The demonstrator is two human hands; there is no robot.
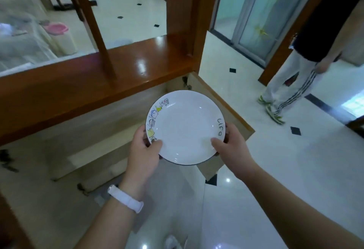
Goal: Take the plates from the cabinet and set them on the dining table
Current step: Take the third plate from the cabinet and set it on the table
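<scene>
Nearest the wearer, on the left forearm, a white wristband (126, 199) sits just above the wrist. Both hands hold one white plate (185, 127) level, over the pale tiled floor (295, 170) and in front of the low cabinet. Left hand (142, 150): thumb laid on the rim at the lower left, remaining fingers curled beneath. Right hand (230, 146): thumb on the rim at the lower right, fingers under the edge. The plate is shallow with a dark line round its rim; small coloured drawings run along its left rim, and the word "life" is printed on the right rim, next to the right thumb. Whether more plates are stacked beneath it cannot be told from here; a dark edge shows under the near rim, possibly a second plate. Just behind the plate, the cabinet door (222, 106) stands open, swung out to the right, pale on its inner face. Above the opening runs a glossy brown wooden counter (78, 83) with an upright wooden post (94, 26) rising from it. Further right, a second person's legs in pale striped trousers (289, 89) stand on the tiles beside a sliding glass door (256, 12). Far left, a pink-lidded container (59, 36), blurred.
</scene>
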